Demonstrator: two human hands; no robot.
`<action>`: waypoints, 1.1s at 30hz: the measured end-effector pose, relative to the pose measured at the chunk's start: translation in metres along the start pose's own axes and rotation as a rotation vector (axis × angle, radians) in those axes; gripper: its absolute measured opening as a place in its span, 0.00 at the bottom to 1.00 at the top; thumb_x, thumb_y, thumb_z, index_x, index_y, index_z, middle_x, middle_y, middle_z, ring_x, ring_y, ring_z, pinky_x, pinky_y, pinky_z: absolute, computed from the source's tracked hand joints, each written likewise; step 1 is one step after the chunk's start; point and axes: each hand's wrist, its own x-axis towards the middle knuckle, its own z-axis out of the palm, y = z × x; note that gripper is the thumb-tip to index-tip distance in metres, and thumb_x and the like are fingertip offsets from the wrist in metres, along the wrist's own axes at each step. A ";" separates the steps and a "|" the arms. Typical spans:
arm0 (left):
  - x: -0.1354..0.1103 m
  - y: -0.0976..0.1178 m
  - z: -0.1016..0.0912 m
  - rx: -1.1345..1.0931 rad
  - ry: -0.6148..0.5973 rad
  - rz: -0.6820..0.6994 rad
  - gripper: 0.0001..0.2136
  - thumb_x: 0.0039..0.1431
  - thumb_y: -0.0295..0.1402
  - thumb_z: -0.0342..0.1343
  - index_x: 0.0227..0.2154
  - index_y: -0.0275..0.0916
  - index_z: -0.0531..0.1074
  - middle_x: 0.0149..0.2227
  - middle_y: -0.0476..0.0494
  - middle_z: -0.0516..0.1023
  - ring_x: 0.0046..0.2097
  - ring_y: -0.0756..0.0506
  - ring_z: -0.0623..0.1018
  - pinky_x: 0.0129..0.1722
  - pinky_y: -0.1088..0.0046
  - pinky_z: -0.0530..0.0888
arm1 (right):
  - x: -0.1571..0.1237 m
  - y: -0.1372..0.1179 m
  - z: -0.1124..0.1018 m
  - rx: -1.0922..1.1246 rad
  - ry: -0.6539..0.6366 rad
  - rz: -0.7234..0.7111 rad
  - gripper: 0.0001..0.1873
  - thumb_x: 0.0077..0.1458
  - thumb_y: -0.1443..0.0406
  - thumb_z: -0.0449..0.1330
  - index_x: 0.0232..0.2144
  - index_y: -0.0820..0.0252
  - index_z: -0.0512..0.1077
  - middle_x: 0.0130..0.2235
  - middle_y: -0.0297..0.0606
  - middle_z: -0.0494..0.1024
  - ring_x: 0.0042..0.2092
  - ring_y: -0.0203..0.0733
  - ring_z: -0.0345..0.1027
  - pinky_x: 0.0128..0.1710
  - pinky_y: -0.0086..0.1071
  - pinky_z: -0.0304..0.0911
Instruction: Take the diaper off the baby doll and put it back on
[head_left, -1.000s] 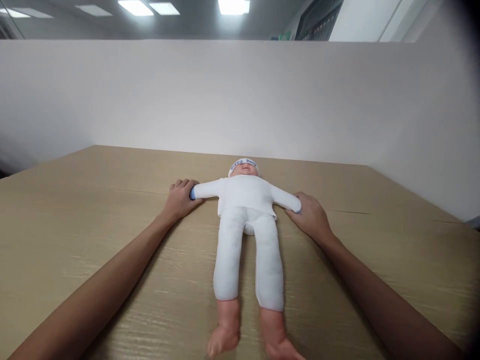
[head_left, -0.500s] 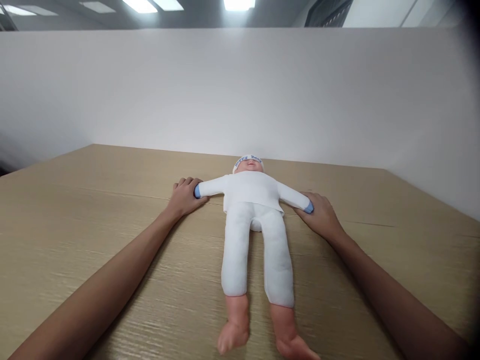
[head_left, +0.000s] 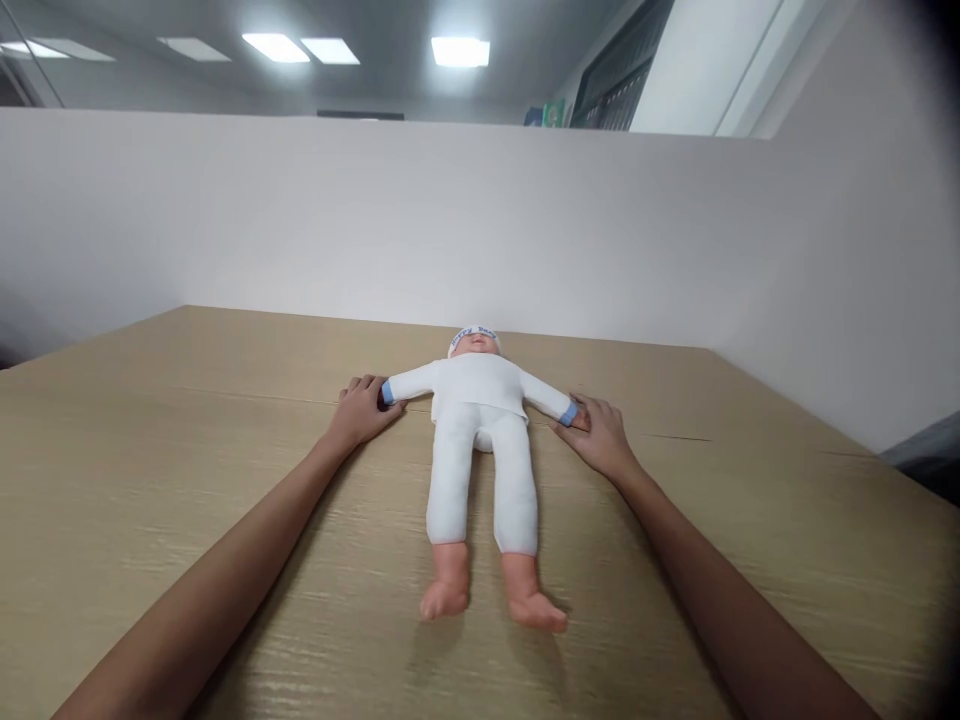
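A baby doll (head_left: 482, 385) lies on its back on the wooden table, its head toward the far wall and its bare feet toward me. It wears a white long-sleeved top with blue cuffs, white trousers and a white headband with blue lettering. My left hand (head_left: 361, 408) is closed around the doll's hand at the left cuff, thumb in front. On the other side my right hand (head_left: 598, 434) holds the doll's other hand just past its cuff. Both doll arms are stretched out sideways. The doll's hands are mostly hidden in my grip.
The wood-grain table (head_left: 225, 480) has a thin seam running across it. Behind its far edge rises a white partition (head_left: 337, 220). A dark object (head_left: 930, 458) shows beyond the right edge. Ceiling lights (head_left: 460, 52) are visible above the partition.
The view has tilted up and drawn back, so the doll looks smaller and more of the ceiling shows. The right-hand cuff now sits clear of my right hand, with doll skin visible past it.
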 end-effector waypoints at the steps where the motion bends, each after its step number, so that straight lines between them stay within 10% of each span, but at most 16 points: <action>1: -0.005 0.001 -0.001 -0.003 0.002 -0.021 0.27 0.66 0.54 0.55 0.60 0.42 0.71 0.59 0.33 0.78 0.61 0.29 0.72 0.59 0.49 0.70 | -0.007 -0.002 -0.003 -0.010 0.013 0.020 0.39 0.59 0.47 0.63 0.64 0.65 0.69 0.63 0.55 0.76 0.64 0.59 0.67 0.67 0.48 0.56; 15: -0.079 0.022 -0.023 0.018 -0.016 -0.167 0.31 0.72 0.46 0.46 0.73 0.40 0.58 0.70 0.28 0.70 0.69 0.27 0.67 0.65 0.45 0.65 | -0.090 -0.045 -0.042 -0.141 -0.095 0.162 0.35 0.69 0.53 0.51 0.71 0.67 0.65 0.71 0.54 0.69 0.70 0.59 0.63 0.69 0.47 0.58; 33: -0.076 0.013 -0.016 0.045 -0.049 -0.166 0.35 0.70 0.51 0.45 0.73 0.38 0.58 0.74 0.29 0.65 0.72 0.25 0.63 0.67 0.41 0.62 | -0.068 -0.045 -0.031 -0.203 -0.307 0.234 0.44 0.72 0.44 0.39 0.79 0.65 0.47 0.80 0.51 0.47 0.79 0.57 0.44 0.76 0.57 0.39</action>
